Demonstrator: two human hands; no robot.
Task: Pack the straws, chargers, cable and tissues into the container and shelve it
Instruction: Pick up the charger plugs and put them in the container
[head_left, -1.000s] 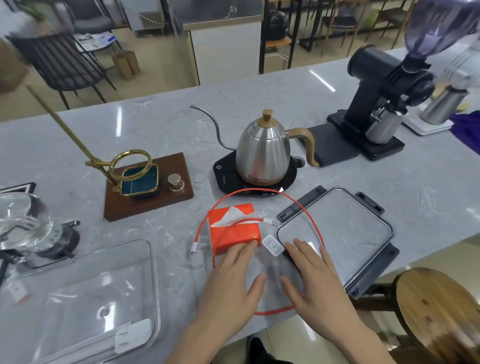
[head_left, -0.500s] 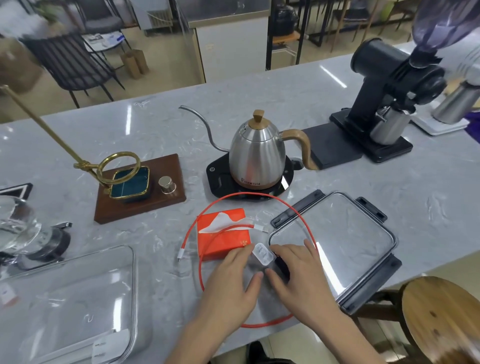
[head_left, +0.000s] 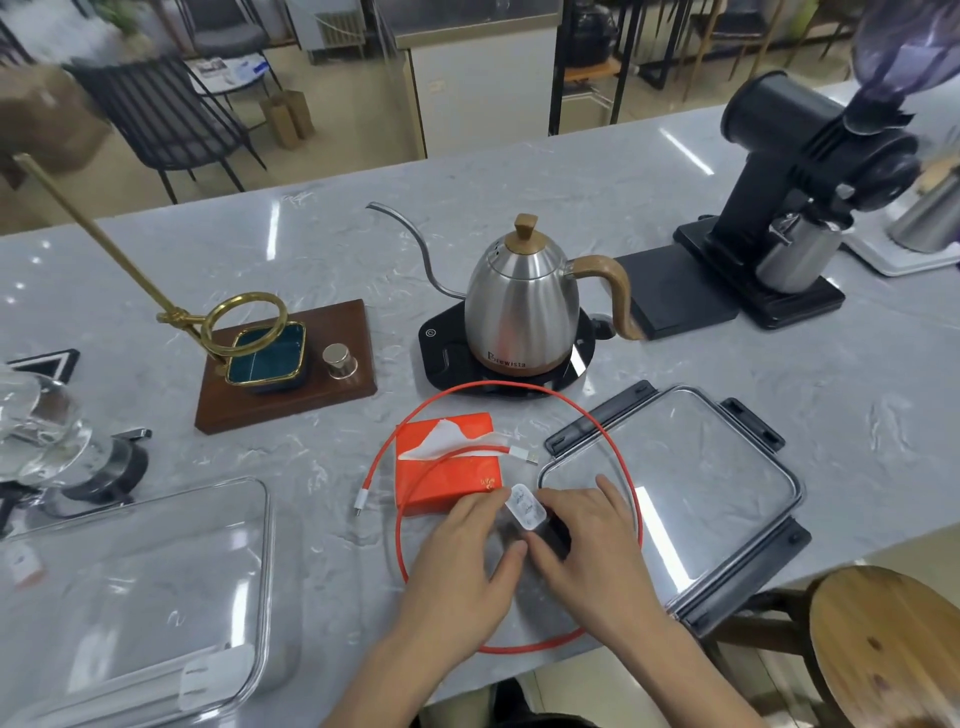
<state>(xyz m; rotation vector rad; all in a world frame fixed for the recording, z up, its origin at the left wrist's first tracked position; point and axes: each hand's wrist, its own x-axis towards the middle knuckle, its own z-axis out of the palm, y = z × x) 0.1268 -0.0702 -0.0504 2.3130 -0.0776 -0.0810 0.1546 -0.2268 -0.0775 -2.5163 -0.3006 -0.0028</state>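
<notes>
A white charger (head_left: 525, 508) sits between the fingertips of both hands near the table's front edge. My left hand (head_left: 457, 561) pinches its left side. My right hand (head_left: 589, 545) curls over a black charger (head_left: 555, 532), mostly hidden under its fingers. A red cable (head_left: 519, 387) loops wide around both hands and crosses the orange tissue pack (head_left: 447, 475), which lies just left of the chargers. The clear container (head_left: 267, 545) stands open at the front left, with a long clear packet with a white label (head_left: 213, 675) inside. Its clear lid (head_left: 675, 483) lies flat to the right of my hands.
A steel gooseneck kettle (head_left: 519, 306) on a black base stands right behind the cable loop. A wooden stand with a brass ring (head_left: 285, 364) is at the back left, a black grinder (head_left: 779, 208) at the back right, glassware (head_left: 36, 426) at far left. A wooden stool (head_left: 883, 649) stands beside the table edge.
Both hands have gone from lying flat on the table to closing together around the chargers. The white charger has shifted a little toward me and tilted between the fingertips.
</notes>
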